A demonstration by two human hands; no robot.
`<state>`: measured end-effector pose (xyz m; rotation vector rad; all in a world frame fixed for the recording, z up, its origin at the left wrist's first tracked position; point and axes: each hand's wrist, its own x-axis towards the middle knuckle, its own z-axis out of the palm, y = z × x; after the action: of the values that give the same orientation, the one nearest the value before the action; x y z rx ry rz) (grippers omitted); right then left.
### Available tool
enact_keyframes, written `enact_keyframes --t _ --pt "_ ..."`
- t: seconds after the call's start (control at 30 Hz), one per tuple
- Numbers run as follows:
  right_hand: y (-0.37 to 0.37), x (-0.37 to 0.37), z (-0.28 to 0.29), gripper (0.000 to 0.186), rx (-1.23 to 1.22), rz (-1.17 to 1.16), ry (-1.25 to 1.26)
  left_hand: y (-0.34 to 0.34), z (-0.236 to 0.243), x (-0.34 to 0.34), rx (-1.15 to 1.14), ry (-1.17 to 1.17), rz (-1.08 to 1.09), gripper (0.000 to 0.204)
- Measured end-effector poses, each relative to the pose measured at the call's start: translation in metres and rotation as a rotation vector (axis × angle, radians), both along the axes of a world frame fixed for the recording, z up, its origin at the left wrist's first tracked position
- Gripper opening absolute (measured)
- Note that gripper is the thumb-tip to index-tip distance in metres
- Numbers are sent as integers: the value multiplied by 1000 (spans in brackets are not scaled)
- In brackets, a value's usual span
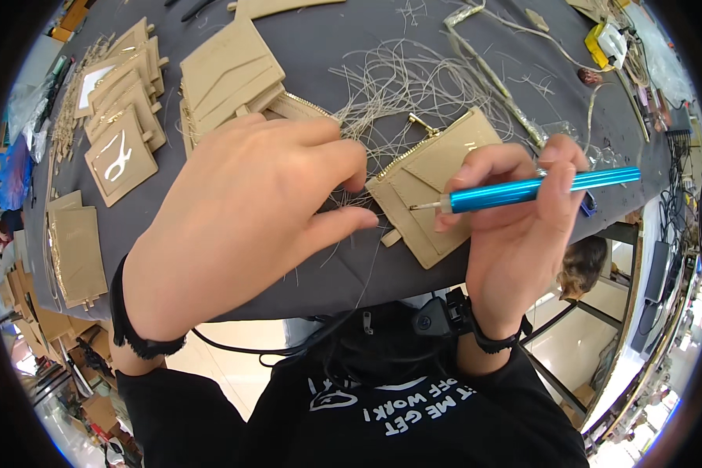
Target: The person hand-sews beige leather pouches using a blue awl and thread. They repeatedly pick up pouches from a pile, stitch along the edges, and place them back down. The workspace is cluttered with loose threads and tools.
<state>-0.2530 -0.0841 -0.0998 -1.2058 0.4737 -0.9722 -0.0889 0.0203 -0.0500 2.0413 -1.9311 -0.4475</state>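
Pouch (413, 183), tan with a zip (407, 156) along its upper-left edge, lies flat on dark cloth (312, 47), tilted to the table edge. Right hand (515, 242) grasps a blue pen-like tool (491, 195) between thumb and fingers; its thin tip points left over the pouch face, contact not resolvable. Left hand (249, 179) hangs beside the pouch, fingers curled, thumb apart from index; cannot tell whether a thread is pinched.

Step, as judged: fine tool-and-thread work on this pouch. A further move would call for a steadied pouch, a controlled tip and loose ends kept off the zip.

Obstruction: thread tangle (398, 86) crowds the zip side; left hand partly covers a card-holder stack (230, 78). Far left: fanned tan pieces (125, 160), and nearer the person a second stack (78, 253)
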Motion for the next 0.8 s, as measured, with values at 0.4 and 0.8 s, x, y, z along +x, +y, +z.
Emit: enact_keyframes --t 0.4,0.8 --pt "0 7 -7 35 -281 -18 239 2 -8 3 -4 233 121 12" --pt "-1 7 -8 33 -268 -15 241 2 -8 1 49 277 183 10"
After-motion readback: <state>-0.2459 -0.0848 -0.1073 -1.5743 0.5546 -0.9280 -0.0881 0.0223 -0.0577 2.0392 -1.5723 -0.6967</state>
